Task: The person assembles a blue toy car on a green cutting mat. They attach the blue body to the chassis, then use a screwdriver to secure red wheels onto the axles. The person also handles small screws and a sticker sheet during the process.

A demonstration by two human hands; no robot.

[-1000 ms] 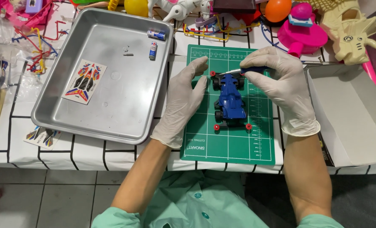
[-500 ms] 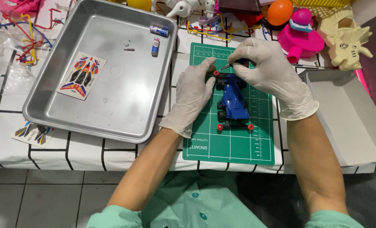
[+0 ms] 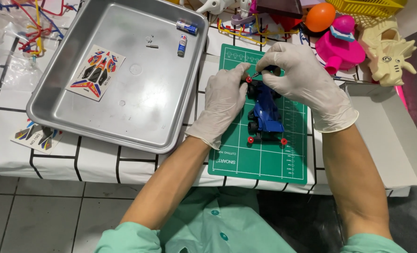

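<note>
Both gloved hands had crept up the green cutting mat (image 3: 264,159) since a second earlier, closing in on the far end of the blue toy car (image 3: 266,111). Left hand (image 3: 223,104) was pressed flat against the car's side just right of the frame's centre, fingers curled round it, a steadying grip so the body could not slide on the mat. Right hand (image 3: 307,84) hovered over the top end, thumb and forefinger pinched on something small and dark beside a red wheel hub; what that piece was, I could not tell from where I stood. The car lay lengthwise on the mat, its red hubs showing near the lower end.

Over in the upper left sat the metal tray (image 3: 138,122), and it looked like the parking place for loose bits: two small batteries (image 3: 184,36) near its top edge and a sticker sheet (image 3: 96,72) lying flat inside. A second sticker sheet (image 3: 35,133) lay on the checked tablecloth (image 3: 96,161) below the tray. Bright plastic toys (image 3: 344,44) were crowded along the top right, well apart from the work.
</note>
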